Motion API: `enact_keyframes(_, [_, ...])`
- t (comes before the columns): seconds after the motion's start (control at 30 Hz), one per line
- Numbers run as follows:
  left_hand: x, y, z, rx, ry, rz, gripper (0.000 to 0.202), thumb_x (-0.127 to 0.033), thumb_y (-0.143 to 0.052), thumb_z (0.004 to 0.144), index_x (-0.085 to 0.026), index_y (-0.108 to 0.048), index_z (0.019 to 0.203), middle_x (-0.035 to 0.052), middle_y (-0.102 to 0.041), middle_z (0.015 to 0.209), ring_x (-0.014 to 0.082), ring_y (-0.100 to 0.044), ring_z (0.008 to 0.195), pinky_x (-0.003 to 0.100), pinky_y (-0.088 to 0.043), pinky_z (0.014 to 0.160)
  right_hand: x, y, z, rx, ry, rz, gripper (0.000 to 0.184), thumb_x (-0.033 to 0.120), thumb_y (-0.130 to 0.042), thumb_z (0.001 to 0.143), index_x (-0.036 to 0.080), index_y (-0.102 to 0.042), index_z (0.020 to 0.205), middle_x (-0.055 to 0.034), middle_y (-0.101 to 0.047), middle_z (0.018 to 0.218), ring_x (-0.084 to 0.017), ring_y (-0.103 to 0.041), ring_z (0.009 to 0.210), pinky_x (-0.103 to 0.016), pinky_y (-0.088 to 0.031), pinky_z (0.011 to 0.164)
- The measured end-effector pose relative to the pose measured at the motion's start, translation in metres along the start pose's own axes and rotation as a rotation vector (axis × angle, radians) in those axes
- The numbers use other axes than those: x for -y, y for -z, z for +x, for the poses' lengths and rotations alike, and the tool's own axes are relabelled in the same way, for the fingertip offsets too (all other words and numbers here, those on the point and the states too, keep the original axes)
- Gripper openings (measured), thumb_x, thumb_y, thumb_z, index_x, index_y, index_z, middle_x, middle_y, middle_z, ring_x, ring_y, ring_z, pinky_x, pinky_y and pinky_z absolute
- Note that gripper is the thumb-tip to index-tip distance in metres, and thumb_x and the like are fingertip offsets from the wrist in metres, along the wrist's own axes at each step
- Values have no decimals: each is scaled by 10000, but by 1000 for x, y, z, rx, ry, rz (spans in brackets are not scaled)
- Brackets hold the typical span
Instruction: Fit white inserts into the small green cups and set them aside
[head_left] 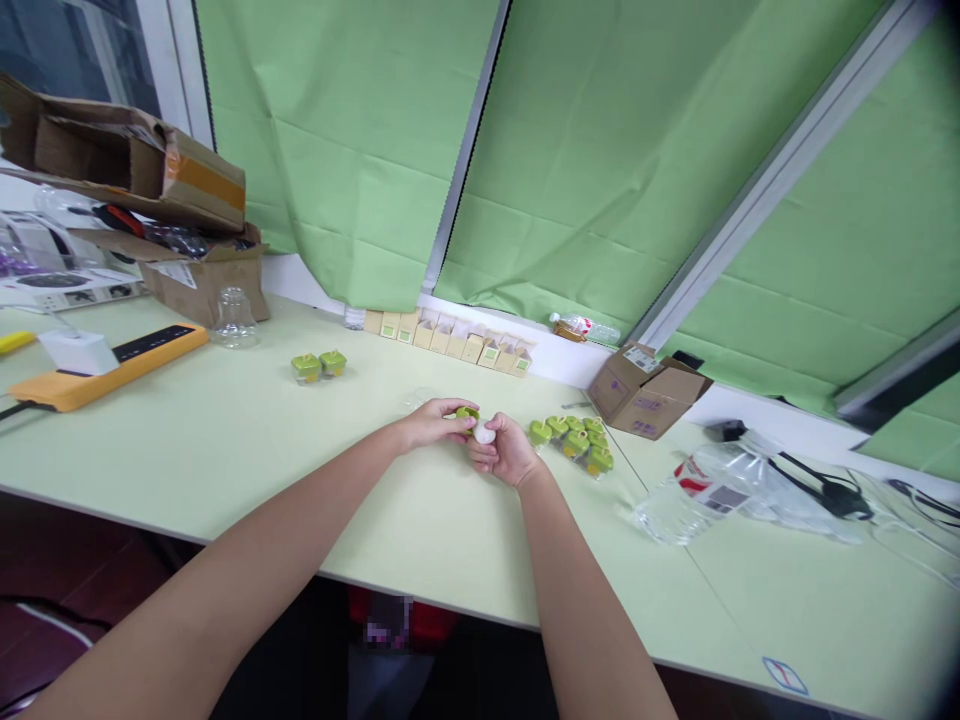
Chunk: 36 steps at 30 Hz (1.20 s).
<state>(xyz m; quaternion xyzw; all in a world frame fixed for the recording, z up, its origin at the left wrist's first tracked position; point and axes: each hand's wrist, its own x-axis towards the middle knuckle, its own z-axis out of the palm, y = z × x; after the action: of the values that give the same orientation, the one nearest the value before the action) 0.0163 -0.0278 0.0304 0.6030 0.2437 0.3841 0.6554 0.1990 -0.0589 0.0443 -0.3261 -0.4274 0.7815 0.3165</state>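
Observation:
Close together above the middle of the table (420,500), both of my hands are closed on small things. My left hand (431,424) pinches a green cup-like piece (466,414) between thumb and fingers. In my right hand (510,452) is a small white rounded piece (484,432), held up against the green one; whether they are joined I cannot tell. Just right of my right hand stands a cluster of small green-topped clear containers (574,440). Two more green-topped containers (319,366) stand to the left. A clear plastic piece (421,397) lies behind my left hand.
A row of small cardboard boxes (457,338) lines the back edge. An orange power strip (112,370), a clear jar (235,318) and large cartons (202,275) occupy the left. On the right are an open carton (649,390), a large plastic bottle (701,490) and cables (900,520).

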Motion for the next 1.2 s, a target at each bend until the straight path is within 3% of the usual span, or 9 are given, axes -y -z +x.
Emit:
enact_keyframes(0.17, [-1,-1,-1,-10,20,-73,515,-407,-801,684,-173,-667,1123,74,-622,1071,193,-653,923,436,-501,945,0,0,0,-14,5,2,141,351,-445,669,215,-424,639,56,-315,440,-99,-178,412,-250,-294,440])
enact_keyframes(0.27, [-3,-1,-2,-6,11,-118,507,-391,-804,686,-157,-660,1111,64,-631,1019,185,-655,914,430,-490,961,-2,0,1,-67,24,-9,144,347,-446,657,207,-442,624,24,-397,465,-114,-304,413,-264,-335,449])
enact_keyframes(0.5, [-3,0,3,-113,-11,-155,503,-388,-802,692,-152,-645,1108,85,-652,1038,170,-649,866,391,-497,893,-3,-2,4,-215,106,-62,332,257,-525,608,177,-585,925,-38,-651,744,-131,-535,520,-230,-384,464])
enact_keyframes(0.6, [0,-1,6,-177,-1,-116,511,-475,-758,715,-160,-633,1099,77,-653,995,161,-645,820,333,-496,787,-3,-1,8,-411,224,-72,454,145,-564,558,205,-595,1007,-6,-636,810,-108,-547,562,-208,-398,485])
enact_keyframes(0.7, [5,-1,9,-221,37,-39,500,-546,-711,732,-157,-634,1037,70,-642,942,143,-631,767,287,-474,702,-4,5,13,-664,315,-116,400,134,-582,563,212,-601,955,-3,-611,827,-106,-538,594,-214,-409,506])
enact_keyframes(0.8, [11,-1,11,-228,55,20,491,-568,-686,745,-150,-622,997,67,-636,900,133,-616,710,273,-459,654,-6,13,18,-899,328,-376,273,283,-578,675,219,-619,937,-26,-617,877,-145,-557,651,-259,-441,550])
enact_keyframes(0.9, [16,1,13,-220,49,43,483,-577,-654,769,-143,-602,972,62,-630,835,129,-599,659,268,-445,613,-9,19,21,-1015,384,-846,303,314,-489,781,201,-655,1007,-76,-625,996,-205,-605,864,-337,-490,785])
enact_keyframes(1.0, [18,3,15,-220,47,94,477,-589,-604,799,-143,-600,969,47,-607,788,128,-582,641,260,-429,583,-14,19,21,-985,400,-1208,384,239,-476,813,160,-623,1158,-137,-594,1137,-243,-577,1059,-374,-413,983])
enact_keyframes(1.2, [19,4,15,-251,60,145,462,-602,-571,810,-156,-620,923,-1,-522,707,87,-447,555,234,-348,518,-17,11,21,-847,404,-1417,384,233,-523,843,140,-584,1210,-148,-623,1157,-257,-575,1098,-365,-426,962])
